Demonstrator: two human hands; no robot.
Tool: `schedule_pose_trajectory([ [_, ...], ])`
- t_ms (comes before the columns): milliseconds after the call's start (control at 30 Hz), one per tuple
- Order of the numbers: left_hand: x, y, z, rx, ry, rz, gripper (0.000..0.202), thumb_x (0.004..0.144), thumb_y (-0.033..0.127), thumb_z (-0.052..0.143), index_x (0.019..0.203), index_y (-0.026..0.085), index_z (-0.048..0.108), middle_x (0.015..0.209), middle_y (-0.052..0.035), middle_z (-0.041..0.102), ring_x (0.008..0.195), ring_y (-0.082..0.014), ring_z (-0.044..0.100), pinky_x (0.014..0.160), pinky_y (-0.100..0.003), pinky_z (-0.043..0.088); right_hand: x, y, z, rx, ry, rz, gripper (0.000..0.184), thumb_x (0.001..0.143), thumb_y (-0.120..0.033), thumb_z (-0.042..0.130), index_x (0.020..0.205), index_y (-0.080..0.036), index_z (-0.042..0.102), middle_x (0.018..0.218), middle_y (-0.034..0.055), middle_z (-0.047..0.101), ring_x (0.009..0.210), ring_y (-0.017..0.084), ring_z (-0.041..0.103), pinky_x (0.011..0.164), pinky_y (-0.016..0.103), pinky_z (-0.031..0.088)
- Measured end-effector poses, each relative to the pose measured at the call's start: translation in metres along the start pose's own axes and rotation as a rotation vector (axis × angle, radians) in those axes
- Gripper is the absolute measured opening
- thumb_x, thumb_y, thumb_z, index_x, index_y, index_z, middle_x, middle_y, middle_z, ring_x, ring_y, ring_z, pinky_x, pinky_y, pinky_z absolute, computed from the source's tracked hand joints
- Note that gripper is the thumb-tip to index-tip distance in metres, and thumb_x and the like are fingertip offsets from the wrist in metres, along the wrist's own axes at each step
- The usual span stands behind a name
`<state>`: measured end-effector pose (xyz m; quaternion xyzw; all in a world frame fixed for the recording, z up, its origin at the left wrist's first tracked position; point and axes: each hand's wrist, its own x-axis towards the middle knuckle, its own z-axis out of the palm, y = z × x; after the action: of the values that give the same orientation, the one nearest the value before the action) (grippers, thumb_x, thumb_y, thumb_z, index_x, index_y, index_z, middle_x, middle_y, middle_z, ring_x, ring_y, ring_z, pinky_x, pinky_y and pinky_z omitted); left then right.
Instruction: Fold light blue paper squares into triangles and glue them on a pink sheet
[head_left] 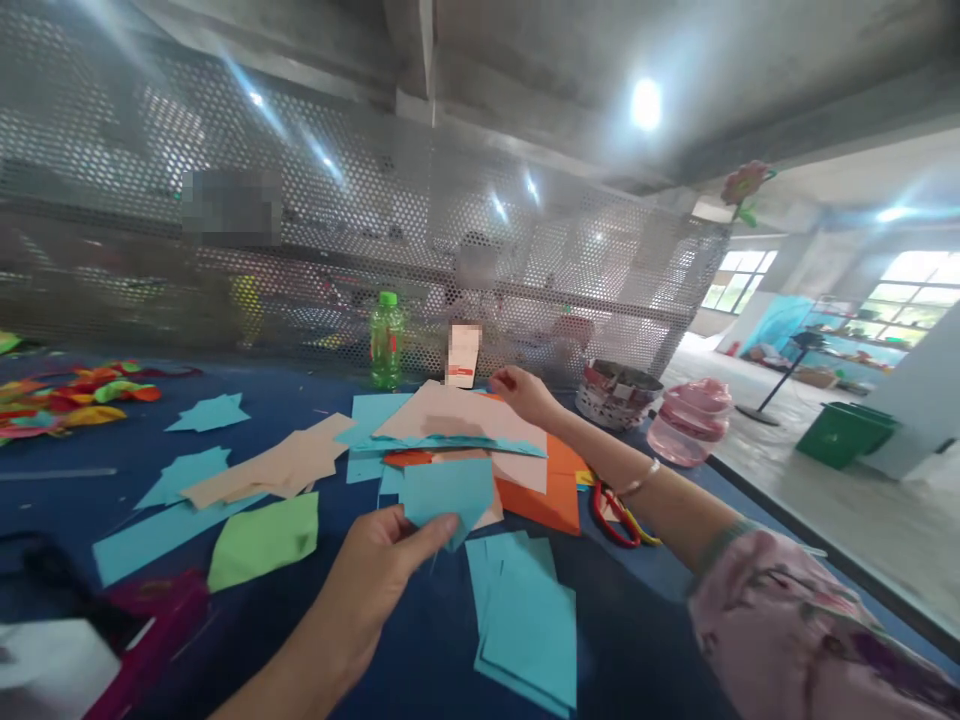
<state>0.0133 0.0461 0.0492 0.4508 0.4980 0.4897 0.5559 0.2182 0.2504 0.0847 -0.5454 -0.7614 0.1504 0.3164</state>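
Observation:
My left hand [394, 560] pinches a light-blue paper piece [448, 490] between thumb and fingers, holding it over the middle of the table. Farther out, my right hand [523, 393] hovers near the phone [463, 355], its fingers curled with nothing visible in them. Between the hands lies a pile of sheets, with a beige sheet [461, 412] on top and an orange sheet [551, 497] below. A stack of cut blue pieces [529, 620] rests nearer to me. Red-handled scissors [615, 515] lie under my right forearm.
A green bottle [386, 340] stands before the perforated metal panel [337, 240]. To the right are a round basket [619, 393] and a pink plastic jug [690, 422]. At left lie beige strips [277, 465], a green piece [264, 540] and a colourful pile [75, 395].

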Motion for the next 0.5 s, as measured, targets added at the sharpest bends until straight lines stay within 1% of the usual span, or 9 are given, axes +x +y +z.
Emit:
schedule_pose_trajectory([
  [33, 0.001, 0.0, 0.0, -0.004, -0.024, 0.006, 0.039, 0.06, 0.053, 0.088, 0.074, 0.018, 0.082, 0.087, -0.0107, 0.083, 0.099, -0.0351, 0.075, 0.093, -0.04, 0.056, -0.022, -0.006, -0.003, 0.038, -0.017, -0.03, 0.021, 0.102, -0.034, 0.062, 0.109, -0.016, 0.068, 0.107, 0.0061, 0.071, 0.099, 0.02, 0.068, 0.092, 0.039, 0.056],
  [67, 0.001, 0.001, 0.0, -0.01, -0.041, 0.016, 0.041, 0.062, 0.054, 0.087, 0.081, 0.018, 0.083, 0.092, -0.0099, 0.083, 0.103, -0.0336, 0.074, 0.095, -0.039, 0.054, -0.046, -0.012, -0.005, 0.081, -0.037, -0.061, 0.019, 0.103, -0.034, 0.059, 0.105, -0.017, 0.068, 0.101, 0.0045, 0.072, 0.096, 0.019, 0.067, 0.092, 0.036, 0.054],
  [133, 0.001, 0.003, 0.0, -0.019, -0.053, 0.036, 0.046, 0.059, 0.056, 0.087, 0.085, 0.018, 0.083, 0.095, -0.0104, 0.083, 0.105, -0.0332, 0.074, 0.096, -0.039, 0.053, -0.092, -0.023, -0.006, 0.179, -0.092, -0.117, 0.024, 0.104, -0.04, 0.055, 0.102, -0.019, 0.067, 0.098, 0.0033, 0.072, 0.092, 0.017, 0.065, 0.086, 0.031, 0.052],
  [200, 0.0, 0.005, 0.001, -0.012, -0.05, 0.05, 0.049, 0.057, 0.056, 0.088, 0.085, 0.017, 0.083, 0.096, -0.0114, 0.083, 0.103, -0.0337, 0.074, 0.096, -0.04, 0.053, -0.133, -0.034, -0.004, 0.28, -0.142, -0.162, 0.039, 0.106, -0.052, 0.045, 0.099, -0.02, 0.066, 0.097, 0.0039, 0.071, 0.091, 0.017, 0.065, 0.083, 0.029, 0.052],
  [267, -0.001, 0.007, 0.001, 0.006, -0.045, 0.056, 0.048, 0.057, 0.055, 0.088, 0.085, 0.016, 0.083, 0.095, -0.0123, 0.083, 0.1, -0.0342, 0.074, 0.094, -0.041, 0.053, -0.162, -0.042, 0.001, 0.368, -0.177, -0.18, 0.057, 0.105, -0.066, 0.033, 0.092, -0.02, 0.064, 0.094, 0.0052, 0.07, 0.09, 0.017, 0.065, 0.085, 0.03, 0.051],
  [300, -0.002, 0.008, 0.001, 0.017, -0.047, 0.058, 0.047, 0.058, 0.055, 0.089, 0.085, 0.016, 0.083, 0.095, -0.0127, 0.083, 0.098, -0.0343, 0.074, 0.093, -0.042, 0.053, -0.171, -0.045, 0.004, 0.407, -0.19, -0.175, 0.064, 0.104, -0.071, 0.028, 0.092, -0.02, 0.064, 0.093, 0.0056, 0.07, 0.089, 0.017, 0.065, 0.084, 0.03, 0.052],
  [333, -0.002, 0.009, 0.0, 0.028, -0.052, 0.06, 0.046, 0.058, 0.054, 0.088, 0.084, 0.016, 0.083, 0.094, -0.0129, 0.083, 0.097, -0.0342, 0.075, 0.092, -0.042, 0.053, -0.177, -0.047, 0.007, 0.442, -0.2, -0.168, 0.068, 0.102, -0.075, 0.027, 0.09, -0.02, 0.064, 0.092, 0.0059, 0.07, 0.088, 0.017, 0.065, 0.084, 0.03, 0.052],
  [400, -0.002, 0.01, 0.0, 0.048, -0.066, 0.068, 0.044, 0.059, 0.054, 0.088, 0.082, 0.016, 0.083, 0.093, -0.0127, 0.083, 0.095, -0.0338, 0.075, 0.092, -0.042, 0.053, -0.181, -0.047, 0.014, 0.504, -0.214, -0.158, 0.071, 0.097, -0.082, 0.03, 0.088, -0.019, 0.063, 0.091, 0.0059, 0.069, 0.087, 0.018, 0.065, 0.082, 0.03, 0.052],
  [500, -0.001, 0.011, -0.001, 0.08, -0.076, 0.081, 0.044, 0.06, 0.054, 0.086, 0.084, 0.018, 0.083, 0.092, -0.011, 0.083, 0.1, -0.0341, 0.074, 0.095, -0.042, 0.052, -0.177, -0.041, 0.023, 0.587, -0.222, -0.134, 0.071, 0.092, -0.086, 0.039, 0.088, -0.019, 0.062, 0.087, 0.0046, 0.067, 0.084, 0.018, 0.064, 0.079, 0.03, 0.051],
])
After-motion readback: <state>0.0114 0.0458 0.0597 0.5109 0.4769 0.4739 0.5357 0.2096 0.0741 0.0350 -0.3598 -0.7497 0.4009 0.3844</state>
